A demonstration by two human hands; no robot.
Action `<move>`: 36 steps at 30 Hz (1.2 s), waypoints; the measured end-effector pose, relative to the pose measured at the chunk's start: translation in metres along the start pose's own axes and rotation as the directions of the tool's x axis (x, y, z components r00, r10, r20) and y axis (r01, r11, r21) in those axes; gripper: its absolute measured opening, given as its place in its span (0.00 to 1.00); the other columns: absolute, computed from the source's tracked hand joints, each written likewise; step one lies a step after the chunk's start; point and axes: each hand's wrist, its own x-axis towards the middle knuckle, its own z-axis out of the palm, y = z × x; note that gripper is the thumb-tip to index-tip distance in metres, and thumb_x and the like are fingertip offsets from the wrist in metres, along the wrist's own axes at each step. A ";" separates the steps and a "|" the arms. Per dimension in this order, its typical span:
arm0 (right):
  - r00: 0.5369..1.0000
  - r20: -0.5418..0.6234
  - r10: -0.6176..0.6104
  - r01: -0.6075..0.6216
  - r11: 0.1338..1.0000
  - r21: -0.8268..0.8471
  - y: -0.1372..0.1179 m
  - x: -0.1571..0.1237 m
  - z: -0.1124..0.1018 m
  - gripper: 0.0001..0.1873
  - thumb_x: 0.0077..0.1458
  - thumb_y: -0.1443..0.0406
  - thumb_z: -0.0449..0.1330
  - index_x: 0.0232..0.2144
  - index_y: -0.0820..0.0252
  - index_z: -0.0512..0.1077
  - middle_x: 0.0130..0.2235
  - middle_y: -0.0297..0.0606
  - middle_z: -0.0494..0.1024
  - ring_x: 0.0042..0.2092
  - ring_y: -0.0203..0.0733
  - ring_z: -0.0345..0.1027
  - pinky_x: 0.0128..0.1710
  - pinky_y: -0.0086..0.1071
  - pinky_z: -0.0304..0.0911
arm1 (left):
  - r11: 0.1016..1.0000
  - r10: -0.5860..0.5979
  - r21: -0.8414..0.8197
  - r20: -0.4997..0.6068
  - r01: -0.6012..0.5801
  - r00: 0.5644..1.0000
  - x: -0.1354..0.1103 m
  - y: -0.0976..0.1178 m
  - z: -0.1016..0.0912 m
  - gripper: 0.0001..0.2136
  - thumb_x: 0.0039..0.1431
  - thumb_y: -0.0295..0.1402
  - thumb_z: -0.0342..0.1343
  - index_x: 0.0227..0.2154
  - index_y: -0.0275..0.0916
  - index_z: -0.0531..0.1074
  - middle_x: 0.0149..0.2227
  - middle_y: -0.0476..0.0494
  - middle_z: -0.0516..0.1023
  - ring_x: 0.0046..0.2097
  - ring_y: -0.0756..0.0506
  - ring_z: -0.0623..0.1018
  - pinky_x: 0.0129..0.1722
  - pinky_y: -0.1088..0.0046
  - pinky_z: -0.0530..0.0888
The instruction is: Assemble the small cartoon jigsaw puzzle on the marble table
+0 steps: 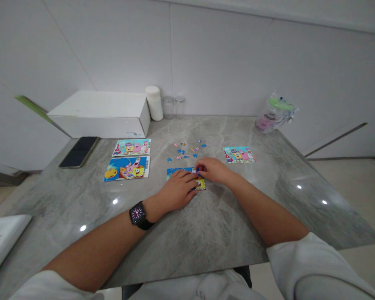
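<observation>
A small cartoon jigsaw puzzle lies partly assembled on the grey marble table. My left hand rests flat on it, fingers stretched over its middle. My right hand is closed in a pinch on a small blue puzzle piece at the puzzle's upper right edge. Several loose puzzle pieces are scattered just beyond the puzzle. A black watch is on my left wrist.
Two finished cartoon pictures lie at the left, another at the right. A phone, a white box, a white roll, two clear jars and a plastic bag stand farther back. A white item sits at the near left.
</observation>
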 end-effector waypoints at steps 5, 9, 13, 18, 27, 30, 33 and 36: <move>1.000 0.003 0.015 -0.015 1.000 0.027 0.003 0.000 0.002 0.05 0.58 0.70 0.67 0.38 0.58 0.80 0.36 0.36 0.81 0.37 0.39 0.70 0.39 0.29 0.59 | 1.000 -0.008 -0.014 -0.004 0.008 1.000 0.000 0.000 0.000 0.13 0.73 0.39 0.55 0.55 0.43 0.78 0.61 0.38 0.78 0.63 0.37 0.73 0.64 0.50 0.69; 1.000 0.005 -0.004 0.004 1.000 0.016 0.007 0.002 0.003 0.03 0.59 0.70 0.66 0.36 0.58 0.80 0.36 0.36 0.80 0.37 0.38 0.70 0.38 0.29 0.59 | 1.000 -0.007 -0.018 -0.005 0.007 1.000 0.000 -0.001 0.002 0.14 0.73 0.39 0.55 0.55 0.43 0.77 0.61 0.38 0.77 0.63 0.37 0.73 0.65 0.50 0.68; 1.000 0.005 -0.016 0.016 1.000 0.003 0.007 0.003 0.004 0.03 0.58 0.70 0.66 0.35 0.59 0.80 0.36 0.37 0.80 0.38 0.39 0.70 0.39 0.30 0.59 | 1.000 -0.004 -0.009 -0.001 0.004 1.000 -0.001 -0.001 0.001 0.14 0.73 0.38 0.55 0.55 0.42 0.77 0.61 0.39 0.78 0.64 0.37 0.72 0.66 0.50 0.67; 1.000 0.004 -0.014 0.014 1.000 0.024 0.004 0.003 0.004 0.04 0.58 0.70 0.65 0.36 0.59 0.80 0.36 0.37 0.81 0.37 0.39 0.71 0.39 0.30 0.60 | 1.000 -0.014 -0.007 0.015 0.014 1.000 0.000 0.001 -0.002 0.13 0.72 0.37 0.56 0.55 0.42 0.76 0.61 0.38 0.77 0.63 0.37 0.73 0.66 0.50 0.67; 0.985 -0.127 0.119 -0.116 0.993 0.027 0.011 0.001 -0.020 0.14 0.59 0.73 0.61 0.44 0.57 0.80 0.40 0.39 0.83 0.39 0.41 0.74 0.42 0.32 0.64 | 0.999 -0.017 -0.028 0.003 0.017 1.000 -0.001 0.000 0.000 0.14 0.71 0.36 0.56 0.56 0.43 0.75 0.62 0.40 0.77 0.63 0.38 0.73 0.65 0.52 0.67; 0.991 -0.060 0.119 -0.119 0.993 -0.005 0.012 -0.002 -0.022 0.14 0.59 0.72 0.64 0.46 0.57 0.80 0.43 0.41 0.84 0.42 0.43 0.76 0.45 0.34 0.65 | 0.999 -0.017 -0.036 0.004 0.017 1.000 -0.001 -0.001 0.000 0.14 0.72 0.36 0.55 0.57 0.43 0.74 0.62 0.39 0.77 0.63 0.37 0.73 0.65 0.51 0.67; 0.995 0.004 0.095 -0.094 0.994 -0.061 0.014 -0.005 -0.020 0.16 0.56 0.69 0.69 0.48 0.57 0.81 0.47 0.43 0.83 0.45 0.46 0.76 0.48 0.35 0.66 | 0.999 -0.016 -0.044 0.004 0.016 1.000 -0.001 -0.001 -0.001 0.14 0.72 0.36 0.55 0.57 0.43 0.74 0.62 0.39 0.77 0.62 0.37 0.73 0.64 0.51 0.67; 0.998 0.052 0.035 -0.029 0.994 -0.104 0.016 -0.008 -0.015 0.17 0.54 0.66 0.72 0.47 0.57 0.82 0.47 0.46 0.82 0.47 0.49 0.77 0.48 0.36 0.67 | 0.999 -0.012 -0.041 0.010 0.012 1.000 -0.001 -0.001 -0.002 0.14 0.72 0.35 0.54 0.56 0.43 0.74 0.62 0.40 0.77 0.62 0.37 0.73 0.64 0.51 0.67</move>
